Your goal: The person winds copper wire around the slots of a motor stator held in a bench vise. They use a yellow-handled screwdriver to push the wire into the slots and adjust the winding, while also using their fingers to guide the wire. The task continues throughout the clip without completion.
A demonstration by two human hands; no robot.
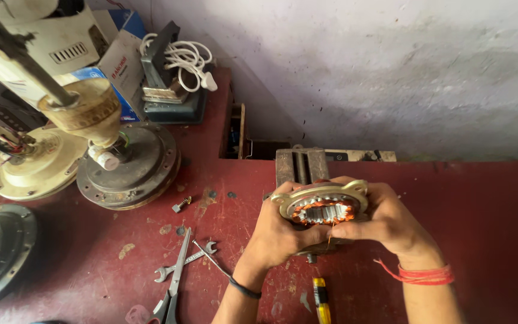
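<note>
At table centre, your left hand (pixel 280 231) and right hand (pixel 385 222) both clasp the motor stator (pixel 325 210) (copper windings exposed); scissors (pixel 172 288) lie at eight o'clock. Squeezing could nick those wires.

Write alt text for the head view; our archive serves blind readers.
Two hands, left hand and right hand, hold a motor stator with copper windings above a red workbench. Scissors, a spanner and a yellow screwdriver lie nearby; fan motor housings stand at left.
</note>
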